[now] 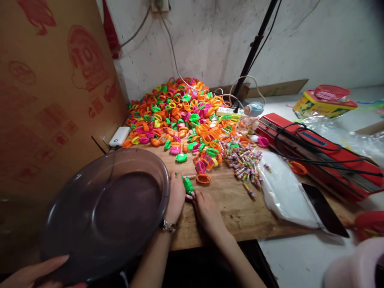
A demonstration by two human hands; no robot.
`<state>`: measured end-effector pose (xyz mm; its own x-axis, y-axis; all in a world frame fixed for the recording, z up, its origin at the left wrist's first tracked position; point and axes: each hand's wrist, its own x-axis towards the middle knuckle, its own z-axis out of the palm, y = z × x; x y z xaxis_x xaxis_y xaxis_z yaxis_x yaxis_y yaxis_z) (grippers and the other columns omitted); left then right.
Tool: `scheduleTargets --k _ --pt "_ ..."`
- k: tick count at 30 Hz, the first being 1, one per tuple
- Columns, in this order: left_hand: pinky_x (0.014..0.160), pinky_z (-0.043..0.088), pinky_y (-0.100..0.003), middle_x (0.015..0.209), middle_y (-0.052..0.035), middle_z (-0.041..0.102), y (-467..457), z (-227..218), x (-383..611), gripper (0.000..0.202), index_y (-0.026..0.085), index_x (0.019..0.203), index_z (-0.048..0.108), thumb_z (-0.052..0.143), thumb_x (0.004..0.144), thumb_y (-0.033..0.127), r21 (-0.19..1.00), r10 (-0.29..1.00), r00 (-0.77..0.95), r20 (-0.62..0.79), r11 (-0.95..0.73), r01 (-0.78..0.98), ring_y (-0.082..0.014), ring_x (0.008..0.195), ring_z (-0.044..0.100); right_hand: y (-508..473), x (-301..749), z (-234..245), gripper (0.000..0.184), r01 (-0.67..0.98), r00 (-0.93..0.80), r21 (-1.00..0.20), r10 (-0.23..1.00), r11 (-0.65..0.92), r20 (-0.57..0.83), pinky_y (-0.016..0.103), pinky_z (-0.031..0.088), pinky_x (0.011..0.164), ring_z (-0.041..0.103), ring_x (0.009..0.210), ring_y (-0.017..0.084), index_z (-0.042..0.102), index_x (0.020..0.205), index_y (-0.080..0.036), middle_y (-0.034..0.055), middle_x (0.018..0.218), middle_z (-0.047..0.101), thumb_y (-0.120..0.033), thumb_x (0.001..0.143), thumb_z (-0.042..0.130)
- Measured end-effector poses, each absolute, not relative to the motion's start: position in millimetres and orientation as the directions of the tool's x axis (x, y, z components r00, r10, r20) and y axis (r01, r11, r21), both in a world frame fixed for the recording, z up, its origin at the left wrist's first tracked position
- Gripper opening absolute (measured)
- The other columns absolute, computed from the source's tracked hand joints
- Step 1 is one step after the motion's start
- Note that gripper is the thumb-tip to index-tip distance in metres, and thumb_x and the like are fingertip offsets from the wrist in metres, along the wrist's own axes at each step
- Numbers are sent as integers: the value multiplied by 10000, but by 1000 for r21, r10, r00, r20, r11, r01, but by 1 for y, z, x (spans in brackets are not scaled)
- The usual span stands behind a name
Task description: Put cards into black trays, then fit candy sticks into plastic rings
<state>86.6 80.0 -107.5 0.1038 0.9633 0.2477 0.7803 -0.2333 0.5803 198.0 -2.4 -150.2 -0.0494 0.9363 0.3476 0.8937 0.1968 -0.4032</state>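
Observation:
A green toy watch (188, 185) sits between my two hands, just above the wooden tabletop. My left hand (176, 196) is closed at its left side, with the fingertips partly hidden. My right hand (207, 208) pinches at the lower end, where a small wrapped candy roll (189, 197) shows against the watch. Just beyond my fingers lie an orange toy watch (204, 179) and a pink one (200, 167). To the right is a heap of wrapped candy rolls (244, 158); behind spreads a large pile of colourful toy watches (180, 112).
Another person's hand (45, 272) holds a dark translucent basin (166, 188) close to my left arm. A tall cardboard box (60, 120) stands left. Clear plastic bags (282, 192) and a red sealing machine (324, 152) with black cable lie right. A power strip (229, 111) is behind.

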Motion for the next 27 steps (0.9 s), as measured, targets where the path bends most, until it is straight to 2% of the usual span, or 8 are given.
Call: scheduleTargets --k 4,7,10,12,15,18,24,27 --pt "792 465 -406 937 -114 614 55 -90 105 111 164 848 641 542 862 114 497 970 82 229 -188 847 -293 901 567 -16 236 -129 223 872 -103 -423 938 246 332 318 515 636 595 720 218 620 1004 -155 92 813 625 -127 887 433" --pt "706 442 -360 901 -92 629 25 -54 107 93 199 872 656 572 893 235 436 951 88 296 -217 874 -286 868 565 -25 260 -100 256 753 -76 -592 931 288 357 303 530 653 614 731 199 618 1086 -176 75 825 622 -193 927 419" --pt "643 413 -340 858 -76 627 5 -7 85 199 218 928 671 520 931 347 302 869 7 496 -180 936 -251 775 565 -25 248 -63 281 509 37 -800 921 317 389 313 540 819 639 947 199 599 1188 -210 91 1011 655 -277 946 474" --pt "647 436 -362 966 -115 627 1 20 67 300 187 1140 642 496 935 350 269 844 -133 520 -14 963 -280 807 583 -19 220 -39 319 307 80 -898 931 316 355 328 522 908 617 1065 199 588 1237 -239 85 1123 651 -326 940 514" --pt "742 491 -437 1183 -213 559 5 41 52 507 84 1388 458 450 928 295 249 809 -307 501 206 946 -368 979 587 -5 174 -15 459 -84 -79 -963 962 255 262 360 528 927 606 1117 207 523 1341 -282 74 1255 600 -430 908 560" --pt "902 475 -458 1312 -251 482 7 40 57 543 14 1427 372 376 947 267 205 822 -275 499 196 959 -386 1155 530 13 162 -11 511 -312 -250 -936 937 160 244 373 540 907 620 1094 203 518 1346 -326 59 1360 531 -456 862 616" --pt "774 517 -437 1397 -226 482 5 20 63 505 14 1348 486 386 968 333 -62 960 -160 232 179 982 -362 1010 606 34 246 -66 405 103 152 -993 986 55 71 414 528 859 635 993 227 625 1210 -249 98 1205 625 -438 855 579" --pt "784 525 -414 1290 -189 591 9 8 63 490 59 1296 549 527 920 372 -100 999 -31 12 32 995 -345 1042 601 29 292 -98 395 510 390 -854 913 -107 118 441 526 798 631 906 257 632 1171 -160 155 1114 633 -361 862 489"
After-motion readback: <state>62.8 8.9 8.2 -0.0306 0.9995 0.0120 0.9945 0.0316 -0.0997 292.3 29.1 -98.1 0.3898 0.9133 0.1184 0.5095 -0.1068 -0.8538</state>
